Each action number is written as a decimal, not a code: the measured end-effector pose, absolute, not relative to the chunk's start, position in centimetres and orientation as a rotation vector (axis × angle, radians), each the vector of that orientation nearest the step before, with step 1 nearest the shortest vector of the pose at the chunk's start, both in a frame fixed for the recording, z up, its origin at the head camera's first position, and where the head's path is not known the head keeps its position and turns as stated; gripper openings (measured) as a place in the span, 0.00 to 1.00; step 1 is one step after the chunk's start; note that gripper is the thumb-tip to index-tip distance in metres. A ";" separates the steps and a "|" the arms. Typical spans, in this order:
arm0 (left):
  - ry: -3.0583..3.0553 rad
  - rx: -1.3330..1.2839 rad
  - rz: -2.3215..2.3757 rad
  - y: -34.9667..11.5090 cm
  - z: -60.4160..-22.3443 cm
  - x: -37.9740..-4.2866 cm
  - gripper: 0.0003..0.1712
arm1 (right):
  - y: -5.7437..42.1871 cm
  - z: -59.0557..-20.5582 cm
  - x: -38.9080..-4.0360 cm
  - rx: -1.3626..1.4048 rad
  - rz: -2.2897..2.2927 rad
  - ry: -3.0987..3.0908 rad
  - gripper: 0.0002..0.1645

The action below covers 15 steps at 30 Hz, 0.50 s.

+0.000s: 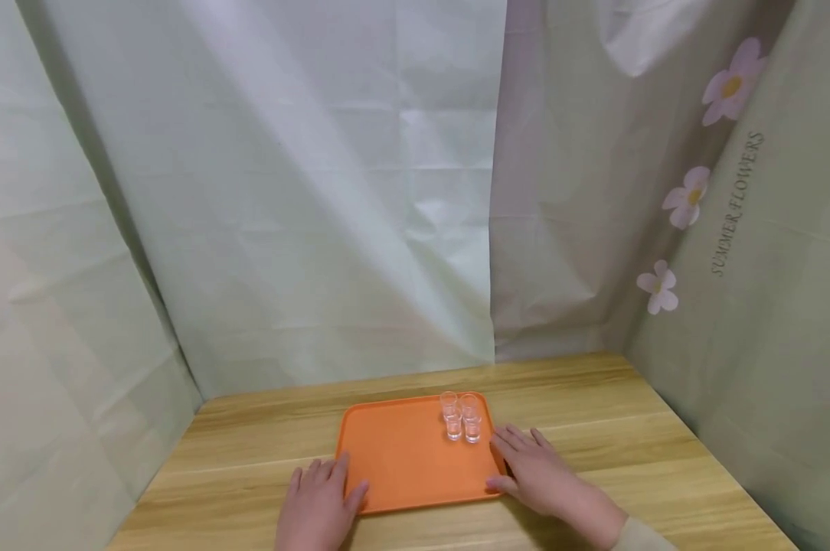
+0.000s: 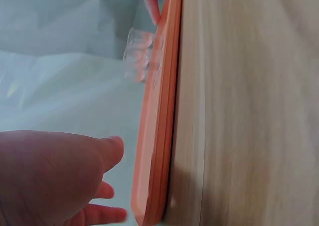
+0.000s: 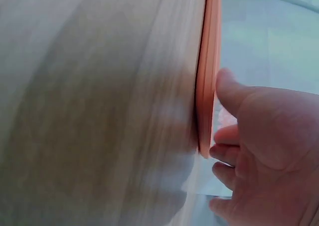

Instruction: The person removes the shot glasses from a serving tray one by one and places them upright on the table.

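Observation:
An orange rectangular tray [image 1: 401,463] lies flat on the wooden table. Several small clear glasses [image 1: 472,430] stand upright, close together, near its far right corner. At the tray's near left corner is my left hand [image 1: 316,503], fingers extended; in the left wrist view a gap shows between the thumb [image 2: 113,150] and the tray's side. My right hand [image 1: 535,472] is at the right edge, fingers loosely bent and thumb by the rim. In the right wrist view that thumb [image 3: 227,86] meets or nearly meets the rim; firm contact cannot be told.
Wood-grain tabletop [image 1: 243,432] surrounds the tray. A pale hanging sheet [image 1: 305,229] rises behind the table, with more sheets at both sides. Printed flowers [image 1: 687,197] and lettering mark the right one.

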State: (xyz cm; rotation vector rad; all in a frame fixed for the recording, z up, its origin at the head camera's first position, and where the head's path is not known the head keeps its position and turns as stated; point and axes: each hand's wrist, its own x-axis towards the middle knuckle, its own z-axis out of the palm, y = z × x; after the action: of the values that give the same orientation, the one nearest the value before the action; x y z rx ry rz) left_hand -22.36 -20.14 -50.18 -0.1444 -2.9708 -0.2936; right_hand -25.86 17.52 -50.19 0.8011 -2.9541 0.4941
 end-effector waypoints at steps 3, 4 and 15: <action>-2.958 -0.122 -0.345 -20.5 -50.2 -23.0 0.39 | 17.7 -49.9 -26.2 0.731 0.588 -2.933 0.47; -2.954 -0.114 -0.353 -20.6 -50.3 -23.3 0.40 | 17.8 -49.8 -26.2 0.707 0.622 -2.922 0.47; -2.986 -0.059 -0.298 -21.3 -51.3 -24.4 0.38 | 17.2 -50.2 -27.6 0.607 0.838 -2.798 0.49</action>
State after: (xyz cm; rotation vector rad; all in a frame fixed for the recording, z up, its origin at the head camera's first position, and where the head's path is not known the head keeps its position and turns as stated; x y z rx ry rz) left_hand -24.39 -21.25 -51.33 -0.0590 -2.9856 -0.2981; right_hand -27.64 17.20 -50.25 0.6067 -2.7985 0.8384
